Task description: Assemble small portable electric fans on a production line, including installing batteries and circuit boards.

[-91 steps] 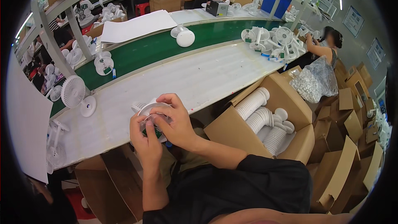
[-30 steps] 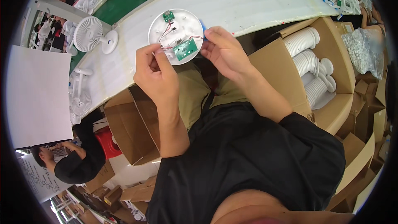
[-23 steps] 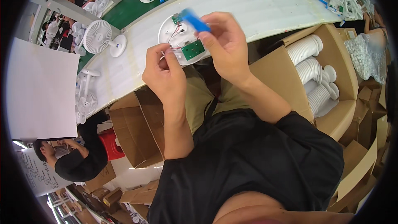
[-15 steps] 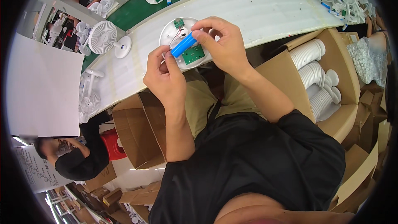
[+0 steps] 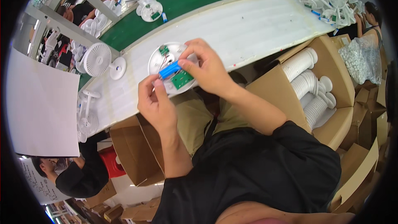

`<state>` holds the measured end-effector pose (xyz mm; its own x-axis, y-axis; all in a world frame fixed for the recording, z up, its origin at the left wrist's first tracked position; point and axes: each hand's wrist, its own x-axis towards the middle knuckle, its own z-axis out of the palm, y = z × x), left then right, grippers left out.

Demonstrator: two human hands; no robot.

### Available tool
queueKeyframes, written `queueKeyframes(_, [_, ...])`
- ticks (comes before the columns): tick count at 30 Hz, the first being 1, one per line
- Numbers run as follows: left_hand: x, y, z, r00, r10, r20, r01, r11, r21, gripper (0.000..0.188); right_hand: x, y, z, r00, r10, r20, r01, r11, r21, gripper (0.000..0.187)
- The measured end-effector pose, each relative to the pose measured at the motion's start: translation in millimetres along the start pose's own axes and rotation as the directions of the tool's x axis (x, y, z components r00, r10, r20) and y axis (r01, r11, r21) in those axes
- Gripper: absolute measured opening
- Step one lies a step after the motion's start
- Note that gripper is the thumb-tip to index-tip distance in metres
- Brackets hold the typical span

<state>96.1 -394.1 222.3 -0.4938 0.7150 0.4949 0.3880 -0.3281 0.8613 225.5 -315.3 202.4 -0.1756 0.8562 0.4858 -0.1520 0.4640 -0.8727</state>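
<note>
A blue cylindrical battery (image 5: pixel 168 71) is held at a slant over a round white fan base (image 5: pixel 155 63). My right hand (image 5: pixel 207 71) pinches its upper right end between thumb and fingers. My left hand (image 5: pixel 156 104) is closed with thumb and fingertips at the lower left end, where thin wires come near. Inside the base, a larger green circuit board (image 5: pixel 181 80) lies under the battery and a small green board (image 5: pixel 164 50) sits near the far rim. Red and dark wires run between them, partly covered by my fingers.
The base rests on a white worktop (image 5: pixel 232 29) beside a green conveyor belt (image 5: pixel 178 6). An assembled white fan (image 5: pixel 98 59) stands to the left. An open carton (image 5: pixel 269 83) of white round parts is at the right, another carton (image 5: pixel 132 149) at the left. Other people work nearby.
The battery has been lowered closer to the base and lies flatter. Both hands have moved down with it. The whole view has shifted, and another white part shows on the belt.
</note>
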Motion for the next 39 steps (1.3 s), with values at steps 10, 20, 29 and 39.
queueKeyframes(10, [49, 24, -10, 0.978, -0.156, 0.138, 0.168, 0.983, -0.079, 0.015, 52, -11, -9, 0.93, 0.086, 0.358, -0.196, 0.939, 0.283, 0.024])
queueKeyframes(20, [103, -14, -9, 0.985, -0.161, 0.058, 0.168, 0.975, -0.144, 0.015, 133, 9, -5, 0.82, 0.074, 0.568, -0.198, 0.967, 0.159, 0.035])
queueKeyframes(29, [131, -56, -53, 0.98, -0.17, -0.102, 0.129, 0.936, -0.327, 0.016, 302, 106, 52, 0.843, -0.394, 0.365, 0.519, 0.775, -0.361, 0.067])
queueKeyframes(39, [131, -77, -68, 0.976, -0.16, -0.148, 0.124, 0.966, -0.227, 0.016, 377, 256, 53, 0.986, 0.163, -0.039, -0.159, 0.833, -0.53, 0.068])
